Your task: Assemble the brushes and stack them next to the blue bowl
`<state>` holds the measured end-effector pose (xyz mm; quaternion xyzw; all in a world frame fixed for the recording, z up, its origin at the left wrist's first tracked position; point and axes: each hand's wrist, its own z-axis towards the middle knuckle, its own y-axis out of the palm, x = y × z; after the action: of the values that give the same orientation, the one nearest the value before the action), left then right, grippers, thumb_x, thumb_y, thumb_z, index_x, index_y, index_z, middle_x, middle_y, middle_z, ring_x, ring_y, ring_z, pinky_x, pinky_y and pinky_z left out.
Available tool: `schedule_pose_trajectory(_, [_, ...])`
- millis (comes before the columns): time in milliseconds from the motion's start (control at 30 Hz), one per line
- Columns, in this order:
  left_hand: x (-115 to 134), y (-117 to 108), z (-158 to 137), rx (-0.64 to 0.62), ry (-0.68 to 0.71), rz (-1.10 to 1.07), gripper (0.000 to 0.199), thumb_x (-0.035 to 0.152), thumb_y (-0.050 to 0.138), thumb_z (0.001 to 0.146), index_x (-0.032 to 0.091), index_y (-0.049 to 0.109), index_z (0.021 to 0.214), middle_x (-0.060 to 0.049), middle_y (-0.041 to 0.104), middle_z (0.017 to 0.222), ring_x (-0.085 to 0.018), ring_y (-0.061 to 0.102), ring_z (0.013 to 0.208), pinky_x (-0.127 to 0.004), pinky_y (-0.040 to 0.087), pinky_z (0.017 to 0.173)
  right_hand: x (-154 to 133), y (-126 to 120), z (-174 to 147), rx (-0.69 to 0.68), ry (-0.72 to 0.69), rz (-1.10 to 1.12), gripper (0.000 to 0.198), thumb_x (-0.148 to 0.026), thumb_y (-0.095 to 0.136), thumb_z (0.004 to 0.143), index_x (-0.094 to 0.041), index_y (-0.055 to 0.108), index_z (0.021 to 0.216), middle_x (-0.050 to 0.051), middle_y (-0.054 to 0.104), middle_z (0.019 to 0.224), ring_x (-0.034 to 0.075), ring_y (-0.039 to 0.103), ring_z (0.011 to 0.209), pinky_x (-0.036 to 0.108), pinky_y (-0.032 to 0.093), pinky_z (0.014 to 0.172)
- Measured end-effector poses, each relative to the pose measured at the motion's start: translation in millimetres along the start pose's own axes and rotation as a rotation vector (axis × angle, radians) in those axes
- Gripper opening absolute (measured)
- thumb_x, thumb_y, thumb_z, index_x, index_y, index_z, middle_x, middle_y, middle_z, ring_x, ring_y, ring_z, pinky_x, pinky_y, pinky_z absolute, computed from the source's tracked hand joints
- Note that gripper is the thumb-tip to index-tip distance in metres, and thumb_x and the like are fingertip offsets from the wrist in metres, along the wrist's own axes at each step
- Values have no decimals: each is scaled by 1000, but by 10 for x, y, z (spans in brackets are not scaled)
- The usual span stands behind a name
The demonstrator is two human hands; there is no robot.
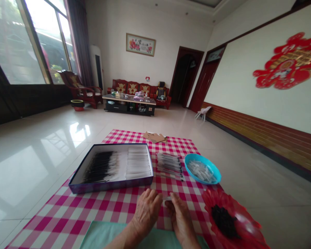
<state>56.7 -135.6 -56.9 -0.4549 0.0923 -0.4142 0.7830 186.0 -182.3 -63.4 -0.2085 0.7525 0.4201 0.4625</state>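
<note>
We find both hands low on a pink-and-white checked cloth (pixel 93 207) spread on the floor. The left hand (pixel 145 211) and the right hand (pixel 180 216) meet fingertip to fingertip over a small pale piece (pixel 167 199), pinched between them; it is too small for us to say what it is or how its ends lie. Both grips are closed on it, the fingers curled down and the knuckles up.

Just beyond the hands stands a shallow box (pixel 111 183), its left half filled with dark slender items and its right half with pale ones laid in rows. To its right, a loose row of clear-sleeved items (pixel 169 165) lies on the cloth, and next to that a blue bowl (pixel 197 160) holds small pale pieces. Near the right hand, a red flower-shaped dish (pixel 248 228) carries a heap of small dark bits. A pale green mat (pixel 101 237) lies under the forearms.

In our judgement, the work in hand is fine fingertip assembly. It is best done with the forearms resting on the mat, the piece held low over the cloth so a slip loses nothing, and both supply dishes kept within reach of the right hand.
</note>
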Motion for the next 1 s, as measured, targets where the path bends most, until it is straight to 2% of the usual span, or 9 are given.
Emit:
schedule_pose_trajectory(133, [11,45,-28,27,-9,9,14,16,48,86,22,55,75,0,55,70,-16,48,67,-29,35,63,23,22,-8,22,68,164,34,-34,83,53,-20,68,79,-1,70,72,14,63,64,23,51,55])
schedule_pose_trajectory(300, [8,63,-54,-10,25,-33,16,13,44,86,22,56,80,-1,57,69,-15,50,63,-26,33,58,-13,49,-27,10,5,97,31,-38,80,57,-20,71,80,3,72,85,18,65,76,27,54,63])
schedule_pose_trajectory(433, [41,13,-17,-106,-100,-322,23,21,37,91,21,59,84,-2,59,69,-12,50,58,-24,29,52,-105,-2,-16,-54,-88,-53,29,-41,74,66,-22,71,88,3,71,96,21,63,88,29,53,74])
schedule_pose_trajectory(567, [4,-19,49,-412,-417,-972,37,44,43,87,18,55,63,3,47,50,-8,39,42,-21,25,44,-251,-90,-11,-189,-168,-231,27,-40,70,72,-21,70,91,4,71,94,22,64,86,32,51,77])
schedule_pose_trajectory(633, [-39,-18,70,-661,-605,-1323,39,53,48,80,17,55,67,5,44,47,-7,33,35,-20,23,39,-309,-120,-19,-273,-191,-280,24,-39,67,75,-20,70,89,5,71,91,22,64,85,32,50,77])
schedule_pose_trajectory(700, [-62,-17,81,-806,-707,-1536,41,57,53,74,16,56,75,6,46,48,-6,31,33,-19,21,36,-331,-134,-22,-344,-195,-261,21,-37,65,77,-20,69,88,5,71,90,21,64,85,33,50,78])
schedule_pose_trajectory(800, [-21,-33,92,-697,-645,-1493,43,57,53,75,15,58,73,5,47,47,-6,34,35,-19,23,37,-292,-125,-7,-358,-139,-96,24,-37,67,76,-21,66,95,5,70,93,22,64,89,36,49,81])
schedule_pose_trajectory(900, [66,-52,88,-375,-468,-1101,36,48,50,82,15,61,72,2,53,51,-9,44,44,-20,29,45,-210,-92,16,-302,-22,72,41,-45,65,76,-24,59,111,7,69,103,25,63,96,39,50,80])
schedule_pose_trajectory(1000, [121,-47,63,-154,-309,-662,21,33,47,86,19,63,82,-1,61,62,-12,54,54,-21,32,51,-127,-61,24,-239,11,78,37,-47,65,75,-23,62,103,6,70,100,24,64,94,36,52,75])
